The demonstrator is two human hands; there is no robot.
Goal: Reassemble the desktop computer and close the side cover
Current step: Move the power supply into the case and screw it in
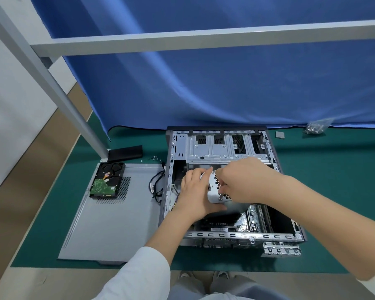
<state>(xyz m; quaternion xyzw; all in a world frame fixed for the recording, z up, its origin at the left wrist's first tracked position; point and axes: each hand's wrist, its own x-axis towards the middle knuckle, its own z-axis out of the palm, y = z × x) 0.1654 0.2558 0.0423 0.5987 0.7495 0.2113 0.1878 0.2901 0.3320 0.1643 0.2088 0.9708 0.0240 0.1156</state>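
Open computer case [225,148], grey metal, lies on side at centre of frame, interior facing up. Perforated silver metal box [214,187] sits tilted inside case, in middle. Side cover [108,221], flat grey panel with vent grid, lies left of case. Hard drive [107,180] rests on cover's upper left part, green circuit board up.

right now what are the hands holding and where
Both hands grip a perforated metal bracket inside the computer case: left hand at its left edge, right hand on its right side.
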